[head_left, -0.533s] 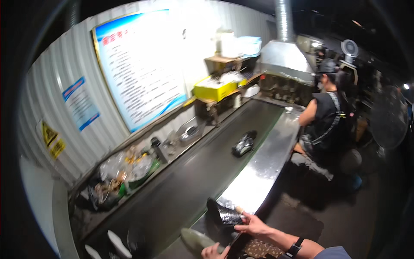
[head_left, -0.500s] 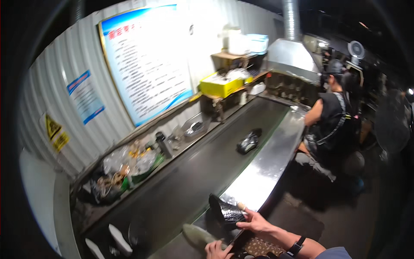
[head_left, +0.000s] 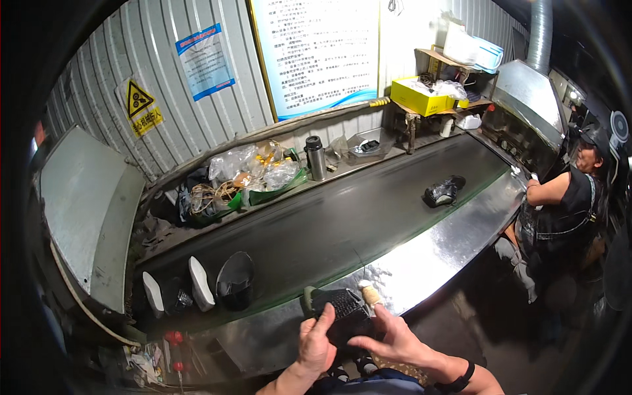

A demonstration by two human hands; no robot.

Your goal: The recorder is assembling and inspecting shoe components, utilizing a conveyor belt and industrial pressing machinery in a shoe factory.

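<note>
Black woven shoe piece (head_left: 341, 304) above the metal counter's (head_left: 421, 270) near edge, left hand's (head_left: 317, 343) thumb against it; whether those fingers grip it, I cannot tell. Right hand's (head_left: 403, 342) fingers spread wide, near a cream spool (head_left: 370, 294)

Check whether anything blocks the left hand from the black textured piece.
Nothing visible does. The left hand is right at the black textured piece, its raised digit overlapping it in view. The cream roll is off the piece's right side, out of the way.
</note>
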